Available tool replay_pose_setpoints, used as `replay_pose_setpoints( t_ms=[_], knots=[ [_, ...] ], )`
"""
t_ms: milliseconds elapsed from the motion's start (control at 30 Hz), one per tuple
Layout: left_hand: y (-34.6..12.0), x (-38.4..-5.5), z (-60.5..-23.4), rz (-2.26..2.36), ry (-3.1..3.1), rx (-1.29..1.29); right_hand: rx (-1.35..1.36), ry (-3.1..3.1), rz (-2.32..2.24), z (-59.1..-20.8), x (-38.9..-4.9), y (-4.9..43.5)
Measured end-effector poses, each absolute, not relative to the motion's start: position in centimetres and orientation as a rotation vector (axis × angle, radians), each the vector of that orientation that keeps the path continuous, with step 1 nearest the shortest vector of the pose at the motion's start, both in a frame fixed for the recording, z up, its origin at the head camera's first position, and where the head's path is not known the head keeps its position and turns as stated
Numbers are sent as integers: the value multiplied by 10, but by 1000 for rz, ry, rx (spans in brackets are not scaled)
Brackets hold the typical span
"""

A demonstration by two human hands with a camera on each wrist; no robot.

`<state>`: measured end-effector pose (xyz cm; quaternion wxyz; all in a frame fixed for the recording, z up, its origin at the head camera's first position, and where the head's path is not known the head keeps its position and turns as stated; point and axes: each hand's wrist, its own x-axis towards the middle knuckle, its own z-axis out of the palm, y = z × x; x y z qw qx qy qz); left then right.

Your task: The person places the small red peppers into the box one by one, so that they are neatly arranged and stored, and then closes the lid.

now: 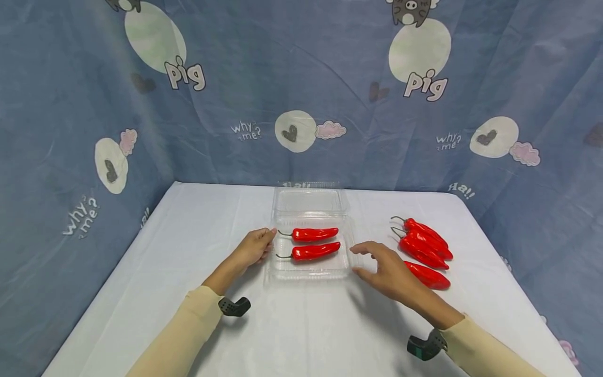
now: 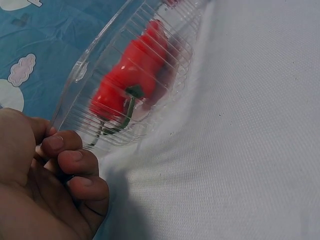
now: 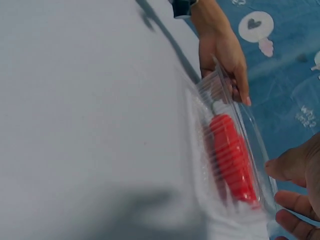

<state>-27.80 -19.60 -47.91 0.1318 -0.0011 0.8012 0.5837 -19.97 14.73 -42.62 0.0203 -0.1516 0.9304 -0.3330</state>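
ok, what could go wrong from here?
1. The left hand pinches the edge of the clear box; a tug might flex it or make it slide.
2. In the head view, the right hand overlaps one loose pepper; a sweep might knock it, though clearance is hard to judge.
3. Both boxed peppers have stems toward the left hand's side; its fingers could snag one.

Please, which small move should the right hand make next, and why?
Probably it should reach toward the loose red peppers: the right hand is open and empty, while the left hand holds the edge of the clear container, where two peppers lie.
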Motion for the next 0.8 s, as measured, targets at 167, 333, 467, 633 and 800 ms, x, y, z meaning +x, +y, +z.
replay_pose_setpoints(
  t_ms=[167, 333, 467, 633, 800],
  knots=[
    [-195, -279, -479, 1692, 2334, -9, -445, 2886, -1062, -430, -192, 164],
    [-195, -279, -479, 1686, 2330, -16, -454, 2917, -1063, -437, -185, 179],
    [-196, -279, -479, 1692, 2322, 1, -424, 2940, -1061, -439, -181, 190],
    [-196, -279, -479, 1704, 2304, 5, -411, 2975, -1077, -440, -179, 204],
    [-197, -279, -479, 1705, 2298, 12, -366, 3009, -1049, -439, -177, 219]
  ],
)
